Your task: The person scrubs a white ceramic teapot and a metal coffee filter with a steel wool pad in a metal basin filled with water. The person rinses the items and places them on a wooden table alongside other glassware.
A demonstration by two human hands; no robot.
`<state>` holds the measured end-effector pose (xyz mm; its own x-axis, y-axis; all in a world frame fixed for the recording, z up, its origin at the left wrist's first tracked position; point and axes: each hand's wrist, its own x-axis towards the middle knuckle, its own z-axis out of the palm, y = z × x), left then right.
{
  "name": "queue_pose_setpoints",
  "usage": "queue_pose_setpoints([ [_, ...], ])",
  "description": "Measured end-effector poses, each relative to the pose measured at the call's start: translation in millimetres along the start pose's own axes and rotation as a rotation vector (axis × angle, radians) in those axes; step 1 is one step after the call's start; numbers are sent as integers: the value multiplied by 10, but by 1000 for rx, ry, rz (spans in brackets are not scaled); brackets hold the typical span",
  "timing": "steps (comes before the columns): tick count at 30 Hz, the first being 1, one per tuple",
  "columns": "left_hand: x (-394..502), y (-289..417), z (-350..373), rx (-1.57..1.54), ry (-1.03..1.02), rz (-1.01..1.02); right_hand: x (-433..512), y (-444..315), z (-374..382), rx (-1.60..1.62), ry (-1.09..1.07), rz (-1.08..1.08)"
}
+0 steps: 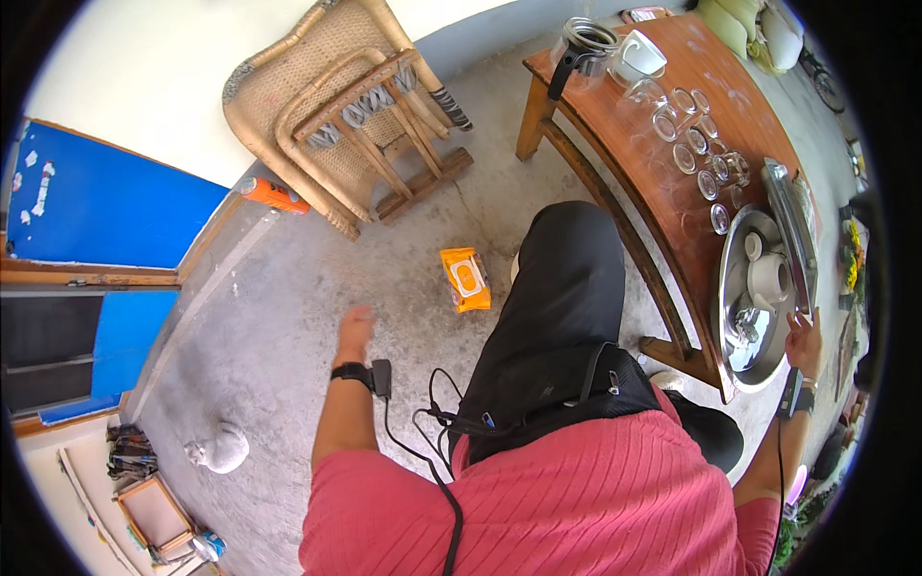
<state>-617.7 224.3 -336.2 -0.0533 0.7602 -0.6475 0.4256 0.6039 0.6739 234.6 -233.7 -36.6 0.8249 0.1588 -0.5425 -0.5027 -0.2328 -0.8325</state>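
My left hand [356,333] hangs over the concrete floor, blurred and with nothing seen in it. To its right on the floor lies an orange pack of wet wipes [468,279] with a white lid. At the far right, my right hand [803,342] is at the near end of a metal tray [789,230], which looks tilted on its edge. Whether the fingers grip the tray is unclear. Beside it, a round stainless steel basin [727,345] holds a white teapot [768,279], a small pale cup [753,246] and a shiny item that I cannot make out.
Upturned glasses [684,158], a glass jug [585,54] and a white cup [641,56] stand on the wooden table [742,79]. A woven chair [331,108] leans by the wall near an orange can [275,196]. A white cat [220,448] lies lower left.
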Motion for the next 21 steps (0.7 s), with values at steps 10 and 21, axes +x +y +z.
queue_pose_setpoints([
  [10, 568, -268, 1653, 681, -654, 180, -907, -372, -280, -254, 54, -65],
  [21, 1175, -454, 2467, 980, -696, 154, -2123, -390, -361, -277, 245, -128],
])
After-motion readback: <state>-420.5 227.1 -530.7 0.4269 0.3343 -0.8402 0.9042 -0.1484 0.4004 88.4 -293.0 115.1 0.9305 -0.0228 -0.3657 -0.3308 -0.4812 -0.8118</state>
